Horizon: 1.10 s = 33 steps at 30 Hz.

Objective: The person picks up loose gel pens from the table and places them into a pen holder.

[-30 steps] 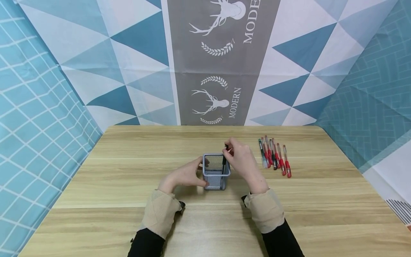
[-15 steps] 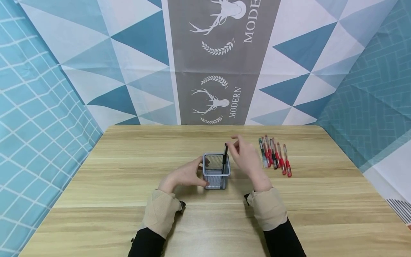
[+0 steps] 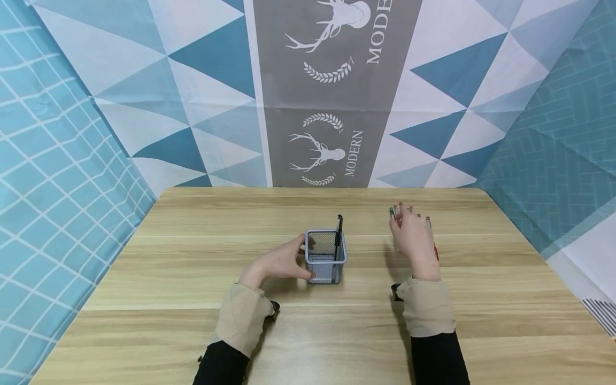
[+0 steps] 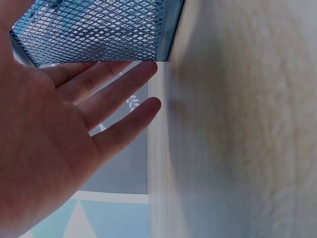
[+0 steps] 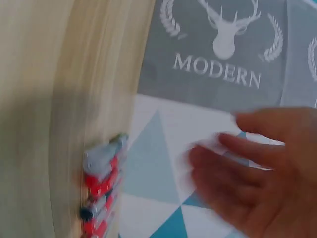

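Note:
A silver wire-mesh pen holder (image 3: 323, 272) stands upright on the table, with one black pen (image 3: 338, 235) leaning in its right side. My left hand (image 3: 281, 261) holds the holder from the left, thumb at the near side and fingers reaching round behind. In the left wrist view, fingertips (image 4: 148, 68) touch the mesh wall (image 4: 99, 34); the little finger is off it. My right hand (image 3: 415, 238) hovers over a row of pens (image 3: 436, 251), hiding most of them. The right wrist view shows its blurred, loosely bent fingers holding nothing, apart from the red, black and clear pens (image 5: 101, 183).
The wood-grain table (image 3: 159, 267) reaches back to a patterned cloth backdrop (image 3: 322, 96). Blue cloths hang along the left (image 3: 58, 160) and right (image 3: 558, 149) sides.
My right hand has let go of the black pen, leaving it standing in the pen holder, and moved right over the row of pens. The left hand and the holder have stayed put.

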Tool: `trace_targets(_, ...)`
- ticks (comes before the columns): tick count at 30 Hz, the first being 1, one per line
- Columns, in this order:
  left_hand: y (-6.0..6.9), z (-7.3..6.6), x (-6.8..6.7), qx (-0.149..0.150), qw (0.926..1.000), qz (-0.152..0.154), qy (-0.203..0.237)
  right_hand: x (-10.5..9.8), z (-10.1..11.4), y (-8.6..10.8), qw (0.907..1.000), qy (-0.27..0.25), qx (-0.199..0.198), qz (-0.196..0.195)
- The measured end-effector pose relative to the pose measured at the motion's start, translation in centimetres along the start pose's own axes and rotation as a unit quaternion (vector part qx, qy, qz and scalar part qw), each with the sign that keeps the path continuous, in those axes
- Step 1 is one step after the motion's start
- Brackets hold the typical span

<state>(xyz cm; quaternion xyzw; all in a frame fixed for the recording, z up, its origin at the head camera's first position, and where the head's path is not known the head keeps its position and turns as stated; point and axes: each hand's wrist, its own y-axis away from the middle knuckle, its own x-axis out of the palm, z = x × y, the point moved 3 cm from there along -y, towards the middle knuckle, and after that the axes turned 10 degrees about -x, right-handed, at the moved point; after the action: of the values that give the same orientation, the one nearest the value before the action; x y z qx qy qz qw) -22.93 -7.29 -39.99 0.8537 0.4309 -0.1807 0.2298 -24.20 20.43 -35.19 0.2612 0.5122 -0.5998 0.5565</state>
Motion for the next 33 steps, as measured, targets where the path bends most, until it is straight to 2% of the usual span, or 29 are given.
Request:
trace_targets(4, 0.0, 0.0, 0.1, 0.0, 1.0, 0.002, 0.005, 0.6, -1.3, 0.4, 0.9905, 0.008, 0.028, 0.135)
trace_targets(6, 0.0, -0.1, 0.1, -0.001, 1.0, 0.001, 0.003, 1.1, -1.7, 0.4, 0.9852, 0.0, 0.04, 0.167)
trace_targets(8, 0.1, -0.1, 0.1, -0.002, 1.0, 0.0, 0.0, 1.6, -2.0, 0.3, 0.9825, -0.002, 0.043, 0.181)
trace_targets(14, 0.1, -0.1, 0.1, -0.003, 1.0, -0.002, 0.0, 2.7, -2.6, 0.2, 0.9784, 0.016, 0.055, 0.199)
trace_targets(21, 0.1, -0.1, 0.1, -0.006, 1.0, -0.003, 0.001, 3.1, -2.9, 0.1, 0.9835, 0.036, 0.036, 0.174)
trace_targets(27, 0.2, -0.3, 0.1, -0.006, 1.0, -0.003, 0.005, 3.1, -2.7, 0.2, 0.9836, 0.043, 0.025, 0.173)
trace_targets(33, 0.2, -0.3, 0.1, -0.008, 0.9999, -0.002, 0.008, 3.0, -2.4, 0.2, 0.9846, 0.028, 0.017, 0.172)
